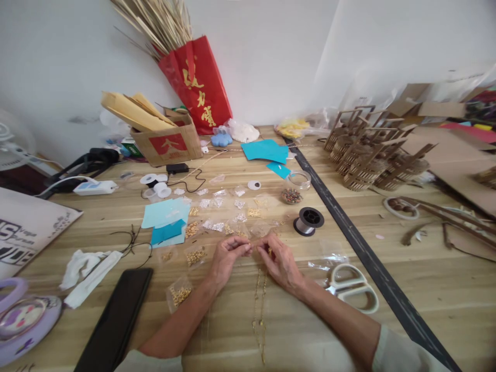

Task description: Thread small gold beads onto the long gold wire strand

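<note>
My left hand (229,257) and my right hand (279,261) are close together above the table, each with thumb and forefinger pinched. Whatever the left fingertips hold is too small to make out. A bit of gold shows in my right hand, and a thin gold chain (255,324) with small beads runs from beneath it toward the table's front edge. Around the hands lie small clear bags of gold beads (196,256) and silver pieces (213,226). A spool of clear line (308,221) stands beyond my right hand, and white-handled scissors (354,289) lie beside the right forearm.
A black phone (118,315) lies by my left forearm. Blue sheets (166,213) and a jar of coloured beads (292,195) are farther back. Small bamboo baskets (364,168) stand at the right, beyond a black strip (349,225). A cardboard box (170,147) and a red bag (201,88) stand against the wall.
</note>
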Demonstrator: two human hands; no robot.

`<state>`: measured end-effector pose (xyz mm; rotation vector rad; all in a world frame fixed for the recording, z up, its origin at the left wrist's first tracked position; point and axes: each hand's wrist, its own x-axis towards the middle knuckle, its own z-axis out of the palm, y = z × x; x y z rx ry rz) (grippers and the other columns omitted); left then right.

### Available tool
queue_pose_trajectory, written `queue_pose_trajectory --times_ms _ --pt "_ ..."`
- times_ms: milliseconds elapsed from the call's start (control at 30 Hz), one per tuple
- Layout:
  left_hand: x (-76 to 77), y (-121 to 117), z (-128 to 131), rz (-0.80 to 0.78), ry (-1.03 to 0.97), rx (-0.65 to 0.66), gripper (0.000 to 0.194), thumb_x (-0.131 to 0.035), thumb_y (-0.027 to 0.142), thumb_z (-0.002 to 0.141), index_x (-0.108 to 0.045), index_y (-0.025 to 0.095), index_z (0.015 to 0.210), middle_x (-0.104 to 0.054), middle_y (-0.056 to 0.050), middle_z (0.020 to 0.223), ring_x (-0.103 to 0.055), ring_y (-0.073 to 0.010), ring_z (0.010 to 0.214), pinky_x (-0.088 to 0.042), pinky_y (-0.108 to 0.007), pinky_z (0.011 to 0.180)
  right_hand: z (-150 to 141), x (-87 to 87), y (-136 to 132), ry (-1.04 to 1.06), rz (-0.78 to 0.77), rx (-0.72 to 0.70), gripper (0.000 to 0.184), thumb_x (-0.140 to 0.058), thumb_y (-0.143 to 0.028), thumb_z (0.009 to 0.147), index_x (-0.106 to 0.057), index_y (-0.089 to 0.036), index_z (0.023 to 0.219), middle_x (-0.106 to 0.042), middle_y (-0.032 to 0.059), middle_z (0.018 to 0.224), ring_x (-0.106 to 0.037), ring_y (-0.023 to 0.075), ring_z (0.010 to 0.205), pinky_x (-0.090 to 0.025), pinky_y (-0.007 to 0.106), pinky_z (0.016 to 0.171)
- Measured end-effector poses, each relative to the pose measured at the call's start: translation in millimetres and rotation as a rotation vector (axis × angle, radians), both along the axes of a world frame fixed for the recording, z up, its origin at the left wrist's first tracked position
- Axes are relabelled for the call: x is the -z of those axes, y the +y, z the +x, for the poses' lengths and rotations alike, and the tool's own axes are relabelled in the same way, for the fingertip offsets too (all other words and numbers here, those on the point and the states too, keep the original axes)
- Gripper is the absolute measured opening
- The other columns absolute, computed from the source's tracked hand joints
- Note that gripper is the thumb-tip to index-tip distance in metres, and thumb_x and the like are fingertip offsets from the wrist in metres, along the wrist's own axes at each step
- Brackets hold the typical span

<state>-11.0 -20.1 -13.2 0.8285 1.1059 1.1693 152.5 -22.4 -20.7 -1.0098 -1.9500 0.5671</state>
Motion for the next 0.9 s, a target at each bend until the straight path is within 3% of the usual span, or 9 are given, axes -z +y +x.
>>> queue_pose_trajectory --times_ms 900 --pt "4.7 0.8 -1.2 0.002 -0.007 0.011 0.022 -0.081 0.025 0.055 -0.070 0.013 0.070 -0.071 -0.003 0.065 -0.063 -0.0139 0.060 -0.051 -0.027 0.066 0.8 1.5 0.7 -0.033 0.008 -0.011 0.011 -0.044 -0.018 0.091 -0.054 -0.020 0.086 -0.055 0.0025 0.075 -0.051 0.0150 0.065 -0.039 0.026 0.059"
